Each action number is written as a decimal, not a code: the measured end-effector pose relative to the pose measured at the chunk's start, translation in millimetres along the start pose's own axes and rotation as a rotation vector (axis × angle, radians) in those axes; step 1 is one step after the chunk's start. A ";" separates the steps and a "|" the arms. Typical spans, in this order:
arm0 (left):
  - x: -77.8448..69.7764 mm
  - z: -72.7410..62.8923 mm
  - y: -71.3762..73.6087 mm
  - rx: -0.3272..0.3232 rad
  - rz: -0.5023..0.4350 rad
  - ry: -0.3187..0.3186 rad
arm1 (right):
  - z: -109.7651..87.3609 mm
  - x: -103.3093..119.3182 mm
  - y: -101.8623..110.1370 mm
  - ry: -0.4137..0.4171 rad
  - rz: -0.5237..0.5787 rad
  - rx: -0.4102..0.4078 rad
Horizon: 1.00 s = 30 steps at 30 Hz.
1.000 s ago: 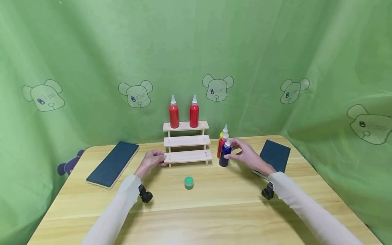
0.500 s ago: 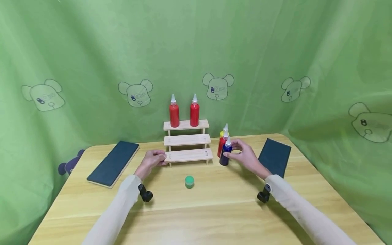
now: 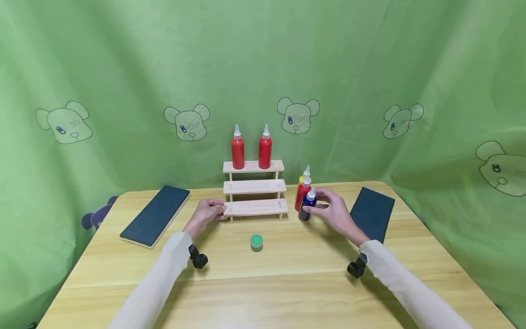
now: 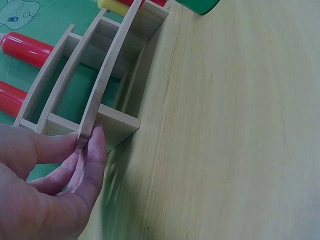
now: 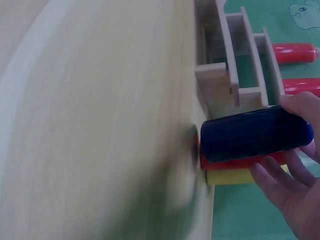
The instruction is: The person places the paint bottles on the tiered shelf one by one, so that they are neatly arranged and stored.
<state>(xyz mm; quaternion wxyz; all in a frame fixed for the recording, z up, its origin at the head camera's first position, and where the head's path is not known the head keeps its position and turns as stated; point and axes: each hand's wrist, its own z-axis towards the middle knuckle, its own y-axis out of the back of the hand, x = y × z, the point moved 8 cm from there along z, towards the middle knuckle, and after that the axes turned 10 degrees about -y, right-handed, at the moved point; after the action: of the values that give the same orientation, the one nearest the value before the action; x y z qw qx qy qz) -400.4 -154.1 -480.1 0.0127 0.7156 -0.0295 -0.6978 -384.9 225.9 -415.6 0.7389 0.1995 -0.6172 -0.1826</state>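
My left hand (image 3: 206,214) pinches the left end of the lowest board of a three-tier wooden display rack (image 3: 255,208); thumb and fingers (image 4: 95,160) lie on either side of that board in the left wrist view. To the rack's right, my right hand (image 3: 334,212) grips a dark blue squeeze bottle (image 3: 306,211) with a white pointed tip, tilted slightly. In the right wrist view the blue bottle (image 5: 255,134) partly covers a red squeeze bottle (image 5: 235,164) and a yellow one (image 5: 230,177). Two red squeeze bottles, left (image 3: 238,154) and right (image 3: 265,154), stand on the top tier.
A small green-lidded jar (image 3: 256,243) sits on the wooden table (image 3: 246,297) in front of the rack. One dark notebook (image 3: 156,215) lies at the left, another (image 3: 371,212) at the right, partly behind the right forearm. A green curtain (image 3: 230,55) hangs behind the table.
The blue bottle in my right hand has tipped slightly, its tip leaning to the right. My left hand keeps its hold on the rack. The head view has shifted a little.
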 end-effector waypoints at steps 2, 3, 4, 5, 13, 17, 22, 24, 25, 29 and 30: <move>1.2 0.4 -0.4 -0.001 -0.002 0.002 | -2.0 3.0 0.5 -0.009 0.018 -0.007; 1.9 0.6 -0.6 0.000 -0.002 0.002 | -2.8 4.9 0.6 -0.012 0.023 -0.008; 2.5 0.6 -0.8 0.000 -0.001 0.004 | -3.3 7.0 0.2 -0.013 0.027 -0.008; 2.9 0.6 -0.8 -0.001 -0.001 0.006 | -3.4 9.3 -0.5 -0.012 0.030 -0.005; 0.5 0.3 -0.7 -0.008 -0.001 -0.008 | 1.9 27.7 -5.4 -0.025 0.090 -0.016; 2.2 -0.3 -0.7 -0.009 0.000 0.003 | 7.7 33.6 -7.5 -0.047 0.105 -0.041; 2.8 -0.1 -0.7 -0.012 -0.010 0.007 | 16.7 46.5 -13.3 -0.065 0.196 -0.027; 2.1 -0.3 -0.8 -0.013 -0.010 0.007 | 20.4 53.6 -16.6 -0.066 0.229 -0.006; 1.9 -0.3 -0.9 -0.011 -0.009 0.007 | 22.7 56.3 -18.4 -0.070 0.246 0.002; 0.7 -1.0 -0.6 -0.015 -0.008 0.006 | 29.4 70.6 -26.7 -0.059 0.302 0.046; 0.3 -1.2 -0.8 -0.012 -0.009 0.006 | 30.8 73.7 -28.9 -0.055 0.310 0.052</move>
<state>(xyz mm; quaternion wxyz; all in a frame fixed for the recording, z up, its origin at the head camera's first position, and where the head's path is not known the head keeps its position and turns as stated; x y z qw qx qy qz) -399.2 -153.4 -480.5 0.0142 0.7177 -0.0221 -0.6958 -403.2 161.1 -363.9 0.7355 0.1158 -0.6652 -0.0555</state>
